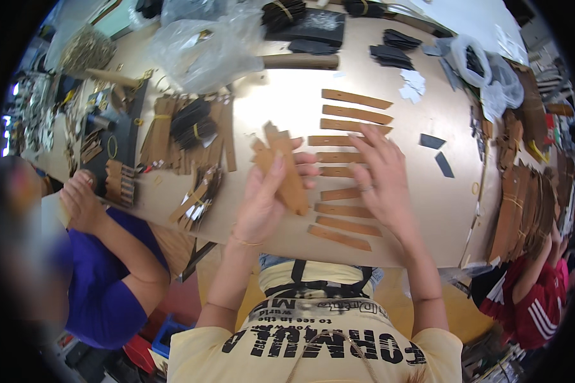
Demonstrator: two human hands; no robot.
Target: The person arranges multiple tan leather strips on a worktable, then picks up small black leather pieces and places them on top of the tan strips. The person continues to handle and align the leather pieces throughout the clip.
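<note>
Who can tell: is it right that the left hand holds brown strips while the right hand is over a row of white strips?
No: the head view shows the row under the right hand is brown, not white; the left hand does hold brown strips.

I get a brightly lit view, apparently from overhead, with glare washing part of the smooth, pale tan tabletop (268, 96) nearly white. Smaller highlights streak the crumpled, clear plastic bag (198, 54). Shadows look faint and soft-edged. Near the centre, the flat, brown, pointed strips (356, 99) read fairly clearly for me, though fine texture is lost. My fisheye bows the tabletop's near edge, black swallows the corners, and the person in a blue short-sleeved top (96, 287) blurs heavily toward the left rim.
</note>
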